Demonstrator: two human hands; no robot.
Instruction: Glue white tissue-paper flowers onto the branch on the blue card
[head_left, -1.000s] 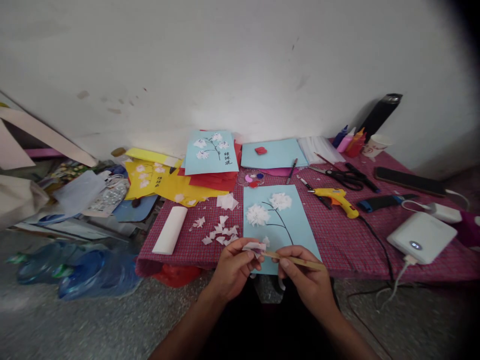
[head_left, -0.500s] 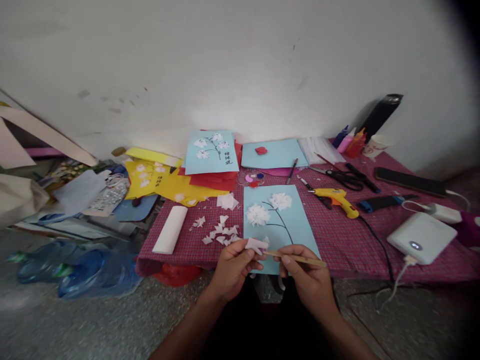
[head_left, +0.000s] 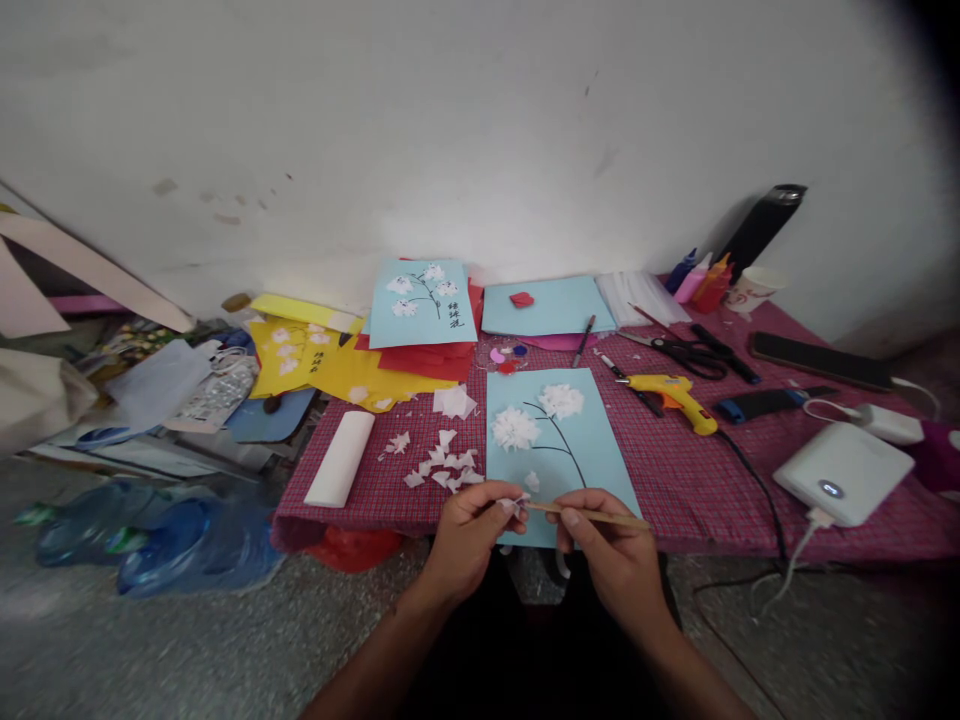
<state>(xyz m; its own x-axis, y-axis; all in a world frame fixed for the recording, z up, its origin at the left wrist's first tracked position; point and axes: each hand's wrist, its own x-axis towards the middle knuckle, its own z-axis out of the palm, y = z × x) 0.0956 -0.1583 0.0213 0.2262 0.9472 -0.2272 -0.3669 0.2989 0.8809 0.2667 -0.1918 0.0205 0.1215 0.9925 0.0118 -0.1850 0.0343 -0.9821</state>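
Between the fingers of my left hand (head_left: 474, 535) is a small piece of white tissue paper (head_left: 513, 504), bunched around the tip of a thin wooden stick (head_left: 611, 518). My right hand (head_left: 611, 555) pinches that stick near its middle. Both hands hover over the lower end of a light blue sheet (head_left: 592, 420). Black branches are drawn on the sheet, with two fluffy white paper flowers (head_left: 516, 428) on them and a small white tuft (head_left: 532, 481) lower down. Left of the sheet lie several twisted tissue scraps (head_left: 446, 462).
A white paper roll (head_left: 341, 460) lies at the table's left. To the right are a yellow glue gun (head_left: 671, 392) with its cord, scissors (head_left: 679, 352) and a white power bank (head_left: 844, 475). A finished blue card (head_left: 420, 305) rests on red paper at the back.
The tissue piece, flat and spread out before, is now crumpled around the stick's tip in my left fingers. My right hand keeps its hold on the stick.
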